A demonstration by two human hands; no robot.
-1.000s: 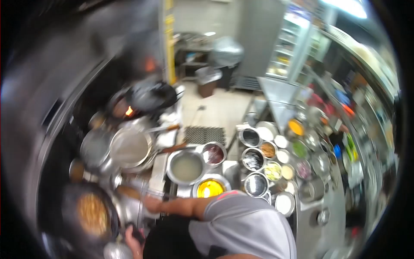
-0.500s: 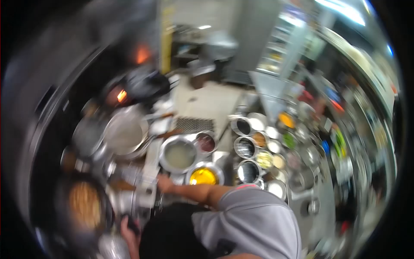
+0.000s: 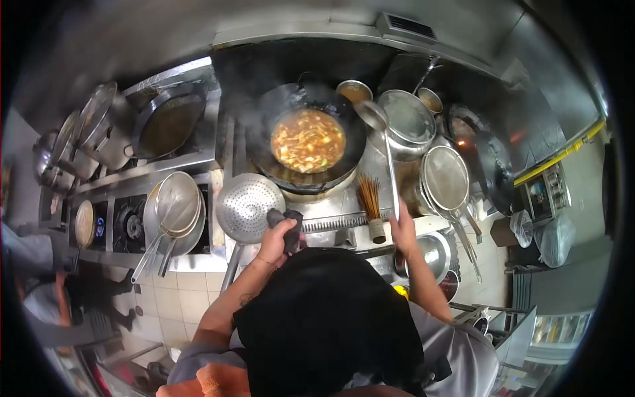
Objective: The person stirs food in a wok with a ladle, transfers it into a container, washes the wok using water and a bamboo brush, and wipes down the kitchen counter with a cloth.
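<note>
My right hand (image 3: 402, 228) is closed round the long handle of a steel ladle (image 3: 372, 116), its bowl raised at the right rim of a black wok (image 3: 258, 126). In the wok a brown, saucy dish (image 3: 308, 141) with pale and orange pieces steams. My left hand (image 3: 276, 241) is wrapped round a dark cloth (image 3: 291, 228) near the wok's front side; whether a handle is inside the cloth is hidden. A perforated skimmer (image 3: 250, 206) lies just left of that hand. Between my hands stands a bamboo wok brush (image 3: 374, 208).
Strainers (image 3: 445, 177) rest on pots at the right, beside a steel pot (image 3: 407, 119). Another wok (image 3: 169, 122) sits at the left, with more strainers (image 3: 177, 202) over a burner. A person's arm (image 3: 61, 298) shows at the far left.
My view has swung from the ingredient containers to the stove, with the wok now centred ahead. My right hand, earlier reaching out near the pots, now holds the ladle upright.
</note>
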